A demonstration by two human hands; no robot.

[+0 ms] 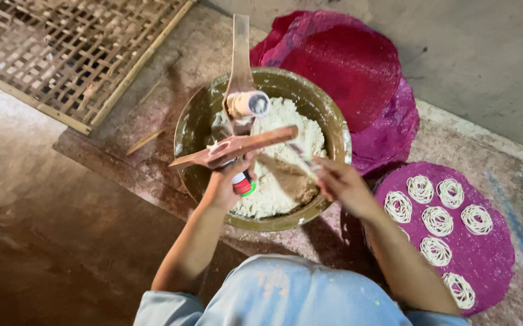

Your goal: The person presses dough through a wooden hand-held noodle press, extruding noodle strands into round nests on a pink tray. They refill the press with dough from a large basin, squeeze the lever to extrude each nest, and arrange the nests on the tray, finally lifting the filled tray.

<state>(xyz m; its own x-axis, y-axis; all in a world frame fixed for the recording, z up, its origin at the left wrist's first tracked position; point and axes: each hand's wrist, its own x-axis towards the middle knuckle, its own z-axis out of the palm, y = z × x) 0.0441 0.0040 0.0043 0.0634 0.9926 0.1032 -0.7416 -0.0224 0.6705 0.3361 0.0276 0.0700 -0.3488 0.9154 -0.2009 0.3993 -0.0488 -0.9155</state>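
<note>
At frame centre the left hand (225, 181) is raised on a bent forearm, fingers wrapped tight around the wooden press (237, 121); its tall handle points toward the top of the frame, its crossbar running left-low to right-high, over the dough (285, 175) in the round bowl (334, 121); the right hand (343, 184), right of centre, pinches a thin scraper (302, 156) between narrow fingers.

— Any packages, labels or screens here?
— Just one label: a red, white and green band around a small tube (243, 183), held in the left hand (224, 184) over the bowl (192, 130).
</note>
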